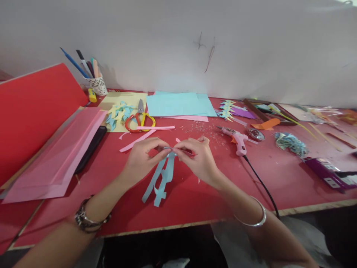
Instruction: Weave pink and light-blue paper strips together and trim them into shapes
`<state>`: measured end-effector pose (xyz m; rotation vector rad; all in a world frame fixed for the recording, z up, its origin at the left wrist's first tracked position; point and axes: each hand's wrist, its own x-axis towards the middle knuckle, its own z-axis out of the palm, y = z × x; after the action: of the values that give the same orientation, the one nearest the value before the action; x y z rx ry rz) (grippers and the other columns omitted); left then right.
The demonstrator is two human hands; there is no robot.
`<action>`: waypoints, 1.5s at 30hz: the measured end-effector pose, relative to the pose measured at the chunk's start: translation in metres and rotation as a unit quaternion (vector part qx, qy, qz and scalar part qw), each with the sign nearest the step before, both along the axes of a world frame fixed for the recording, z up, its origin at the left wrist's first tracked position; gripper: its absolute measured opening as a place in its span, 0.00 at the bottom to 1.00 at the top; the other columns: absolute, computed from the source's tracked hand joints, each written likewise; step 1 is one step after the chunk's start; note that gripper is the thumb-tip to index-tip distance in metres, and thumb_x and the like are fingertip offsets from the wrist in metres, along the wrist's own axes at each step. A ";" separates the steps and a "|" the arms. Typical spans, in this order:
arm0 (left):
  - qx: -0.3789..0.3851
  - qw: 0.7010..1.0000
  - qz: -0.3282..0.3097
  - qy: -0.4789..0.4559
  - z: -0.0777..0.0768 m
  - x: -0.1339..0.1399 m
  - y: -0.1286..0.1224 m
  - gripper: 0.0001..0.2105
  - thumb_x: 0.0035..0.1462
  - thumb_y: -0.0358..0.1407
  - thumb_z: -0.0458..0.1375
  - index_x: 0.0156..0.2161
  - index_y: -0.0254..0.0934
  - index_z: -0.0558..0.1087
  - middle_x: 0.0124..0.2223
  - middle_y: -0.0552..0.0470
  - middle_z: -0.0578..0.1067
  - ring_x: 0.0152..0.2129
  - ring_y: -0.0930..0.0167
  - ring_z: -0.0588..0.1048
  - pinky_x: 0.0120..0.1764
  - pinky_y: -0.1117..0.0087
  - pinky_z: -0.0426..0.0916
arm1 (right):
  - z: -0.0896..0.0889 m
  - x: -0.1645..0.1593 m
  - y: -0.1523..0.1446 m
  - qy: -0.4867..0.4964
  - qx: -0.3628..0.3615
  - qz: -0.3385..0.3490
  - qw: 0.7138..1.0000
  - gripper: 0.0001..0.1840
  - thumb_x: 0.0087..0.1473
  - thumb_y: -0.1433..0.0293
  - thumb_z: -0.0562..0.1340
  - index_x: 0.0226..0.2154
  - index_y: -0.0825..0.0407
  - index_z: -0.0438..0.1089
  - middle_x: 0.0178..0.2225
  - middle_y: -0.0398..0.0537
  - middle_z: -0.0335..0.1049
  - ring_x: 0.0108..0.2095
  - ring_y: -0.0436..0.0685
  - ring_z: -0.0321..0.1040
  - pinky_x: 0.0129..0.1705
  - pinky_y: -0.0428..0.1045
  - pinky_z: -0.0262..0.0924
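Observation:
My left hand (146, 156) and my right hand (196, 158) meet fingertip to fingertip above the middle of the red table. Both are closed in a pinch on a thin paper strip (168, 148); the fingers cover most of it, and its colour is hard to make out. Just below the fingertips are several light blue paper strips (166, 173); whether they join the pinched piece I cannot tell. Two pink paper strips (139, 140) lie beyond my left hand, near scissors (140, 116) with red and yellow handles. Another bit of pink shows behind my right fingers.
Light blue sheets (175, 104) lie at the back, with cut paper pieces (119, 113) to their left. A pink glue gun (236, 140) with a black cord rests at right, near a yarn bundle (290, 143). Pink sheets (58, 156) and a pen cup (97, 85) stand left.

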<state>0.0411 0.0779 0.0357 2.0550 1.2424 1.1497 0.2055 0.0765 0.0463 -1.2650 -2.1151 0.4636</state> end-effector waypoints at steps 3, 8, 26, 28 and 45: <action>0.005 1.000 0.007 -0.011 0.001 0.002 -0.001 0.07 0.50 0.38 0.54 0.27 0.38 0.71 0.26 0.55 0.74 0.24 0.73 0.69 0.31 0.75 0.65 | -0.001 -0.002 0.000 0.009 -0.002 0.002 1.000 0.11 0.53 0.68 0.55 0.25 0.50 0.70 0.18 0.36 0.67 0.23 0.46 0.61 0.41 0.50 0.39; -0.030 0.998 -0.013 -0.059 0.002 0.002 -0.002 0.06 0.49 0.36 0.55 0.26 0.37 0.71 0.26 0.55 0.73 0.24 0.75 0.69 0.31 0.76 0.65 | -0.005 -0.001 0.003 0.032 0.008 0.017 0.999 0.10 0.52 0.68 0.56 0.25 0.50 0.70 0.21 0.38 0.68 0.23 0.46 0.61 0.40 0.50 0.42; -0.222 0.913 0.043 -0.339 0.004 -0.027 0.022 0.11 0.33 0.38 0.62 0.20 0.39 0.64 0.19 0.60 0.62 0.16 0.79 0.62 0.20 0.77 0.61 | -0.037 0.030 0.046 0.036 -0.071 -0.035 0.996 0.09 0.43 0.70 0.60 0.32 0.53 0.66 0.31 0.45 0.64 0.27 0.48 0.61 0.33 0.47 0.58; -0.249 0.910 0.029 -0.331 0.003 -0.027 0.023 0.12 0.32 0.39 0.63 0.20 0.38 0.63 0.18 0.61 0.61 0.14 0.80 0.60 0.18 0.77 0.59 | -0.037 0.024 0.039 -0.058 -0.087 0.030 0.994 0.11 0.41 0.69 0.63 0.32 0.53 0.67 0.34 0.46 0.64 0.33 0.51 0.62 0.38 0.49 0.57; -0.316 0.914 -0.018 -0.253 0.001 -0.020 0.017 0.14 0.34 0.43 0.63 0.26 0.38 0.68 0.18 0.61 0.62 0.13 0.81 0.60 0.17 0.78 0.61 | -0.035 0.022 0.036 -0.126 -0.085 0.029 0.988 0.03 0.48 0.76 0.58 0.29 0.54 0.67 0.29 0.43 0.59 0.28 0.47 0.57 0.33 0.44 0.53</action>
<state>0.0209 0.0949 0.0367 1.2001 1.1076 0.9969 0.2275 0.1126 0.0111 -1.4237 -2.3696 0.5427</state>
